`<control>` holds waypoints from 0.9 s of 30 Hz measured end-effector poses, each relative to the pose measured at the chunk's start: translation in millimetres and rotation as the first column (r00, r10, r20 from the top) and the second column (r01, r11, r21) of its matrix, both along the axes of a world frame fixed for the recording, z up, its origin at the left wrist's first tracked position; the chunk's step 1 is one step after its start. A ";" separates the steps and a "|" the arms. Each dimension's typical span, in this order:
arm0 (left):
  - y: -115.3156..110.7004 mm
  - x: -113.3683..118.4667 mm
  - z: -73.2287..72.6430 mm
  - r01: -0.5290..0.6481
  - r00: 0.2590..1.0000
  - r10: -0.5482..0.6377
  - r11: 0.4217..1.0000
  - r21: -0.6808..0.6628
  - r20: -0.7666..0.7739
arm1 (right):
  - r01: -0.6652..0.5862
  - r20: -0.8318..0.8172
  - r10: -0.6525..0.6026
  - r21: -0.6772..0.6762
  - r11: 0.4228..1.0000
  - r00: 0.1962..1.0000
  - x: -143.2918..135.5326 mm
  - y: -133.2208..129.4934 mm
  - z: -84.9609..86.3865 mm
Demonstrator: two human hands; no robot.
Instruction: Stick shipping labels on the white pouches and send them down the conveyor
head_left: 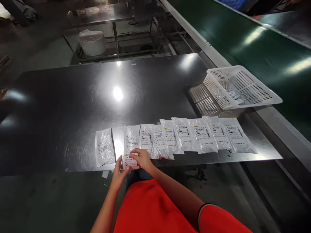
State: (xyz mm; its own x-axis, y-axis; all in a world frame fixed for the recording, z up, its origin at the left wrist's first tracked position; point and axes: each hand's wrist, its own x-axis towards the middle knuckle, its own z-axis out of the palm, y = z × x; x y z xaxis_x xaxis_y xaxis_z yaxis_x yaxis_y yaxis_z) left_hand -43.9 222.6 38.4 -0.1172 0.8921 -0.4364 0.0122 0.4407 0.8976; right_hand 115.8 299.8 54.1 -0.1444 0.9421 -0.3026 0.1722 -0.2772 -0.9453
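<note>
A white printed label [131, 163] with a yellow mark and a barcode is held between my two hands at the table's near edge. My left hand [118, 174] grips its left and lower side, and my right hand [143, 160] pinches its upper and right side. Just behind the label lies a bubble-wrap packet [132, 137], its lower end partly covered by my hands. A second bubble-wrap packet [105, 147] lies apart to the left, with only small print on its face. To the right, several labelled packets [183, 134] lie side by side in a row, some overlapping.
A shiny metal table [73, 106] fills the middle. At its right back stands a white perforated basket [257, 100] with a small labelled item inside. Beyond runs a green conveyor belt [243, 42]. A white roll [92, 43] sits under another table at the back.
</note>
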 end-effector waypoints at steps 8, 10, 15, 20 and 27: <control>44.7 28.3 -6.3 -0.069 0.968 0.114 0.977 -0.201 0.222 | 0.043 0.205 -0.071 0.139 0.989 0.976 0.6 23.6 -23.9; 31.1 33.7 -17.1 -0.096 0.966 0.154 0.960 -0.261 0.209 | 0.067 0.292 -0.122 0.192 0.979 0.949 1.9 53.2 -36.3; -22.8 34.9 -38.2 -0.145 0.971 0.200 0.930 -0.338 0.132 | 0.088 0.433 -0.177 0.217 0.972 0.884 -5.8 111.2 -63.9; -73.3 24.5 -44.1 -0.020 0.994 0.057 0.936 -0.352 0.095 | -0.048 0.680 -0.153 0.267 0.963 0.717 -18.9 106.5 -78.6; -87.9 10.2 -12.5 0.039 0.995 -0.057 0.980 -0.196 -0.082 | -0.606 0.858 0.145 0.218 0.765 0.492 -33.9 52.9 -91.4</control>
